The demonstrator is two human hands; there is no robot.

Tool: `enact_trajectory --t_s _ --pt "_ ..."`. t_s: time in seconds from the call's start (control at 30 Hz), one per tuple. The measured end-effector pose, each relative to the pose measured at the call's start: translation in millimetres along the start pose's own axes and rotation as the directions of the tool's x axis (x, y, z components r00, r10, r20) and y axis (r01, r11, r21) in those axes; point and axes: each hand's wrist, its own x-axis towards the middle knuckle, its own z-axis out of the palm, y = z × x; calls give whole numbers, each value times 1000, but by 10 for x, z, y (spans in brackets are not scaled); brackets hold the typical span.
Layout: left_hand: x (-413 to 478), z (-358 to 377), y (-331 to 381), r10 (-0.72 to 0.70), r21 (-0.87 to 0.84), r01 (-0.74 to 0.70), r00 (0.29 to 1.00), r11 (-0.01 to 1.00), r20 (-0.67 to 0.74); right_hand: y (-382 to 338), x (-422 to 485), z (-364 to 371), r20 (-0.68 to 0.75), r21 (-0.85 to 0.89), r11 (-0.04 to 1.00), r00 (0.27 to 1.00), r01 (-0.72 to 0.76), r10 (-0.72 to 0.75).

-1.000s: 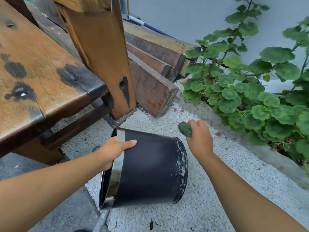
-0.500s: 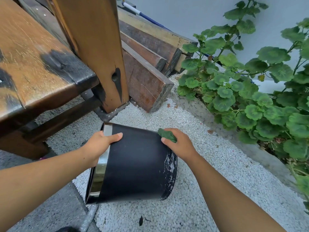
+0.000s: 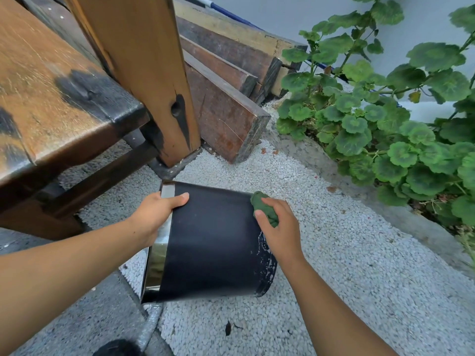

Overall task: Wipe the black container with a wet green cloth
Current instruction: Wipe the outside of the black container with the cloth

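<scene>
The black container (image 3: 213, 240) lies on its side over the white gravel (image 3: 334, 253), just below the middle of the view. Its long axis runs from about 9 o'clock, where the open mouth with the shiny metal band (image 3: 156, 258) is, to about 3 o'clock, where the scuffed bottom edge is.

The left hand (image 3: 154, 217) grips the rim at the mouth, with the thumb laid flat on the black wall and the other fingers hidden inside. The right hand (image 3: 277, 227) is closed around the green cloth (image 3: 264, 209), which is bunched into a small wad and presses on the upper wall near the bottom edge, at about 2 o'clock from the container's centre.

So the unwiped black wall lies toward 9 o'clock from the cloth, along the long axis. I judge the next stroke should go that way, toward the left thumb, while the left hand keeps the container from rolling. The wooden bench (image 3: 64, 98) stands well apart at 11 o'clock.
</scene>
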Motion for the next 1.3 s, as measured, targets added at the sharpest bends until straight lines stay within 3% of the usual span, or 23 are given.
enact_trajectory --t_s 0.13,0.43,0.93,1.1,1.23,1.3 --pt "50 36 48 -6 37 6 1000 999 -3 53 -242 40 -101 -17 1000 995 -1 -1" --pt "102 19 115 -21 56 21 1000 998 0 160 -553 146 -175 -87 994 981 65 -79" --pt "218 -51 142 -18 115 23 999 993 -45 395 -1204 307 -115 -227 965 980 132 -161" --pt "193 -65 169 -19 225 33 998 974 -63 404 -1178 303 -84 -236 960 981 151 -175" --pt "22 -128 249 -96 286 56 987 957 128 449 -1134 247 -91 -212 967 982 141 -163" --pt "-105 -232 220 -164 421 41 951 906 261 480 -1115 217 -100 -187 974 984 126 -146"
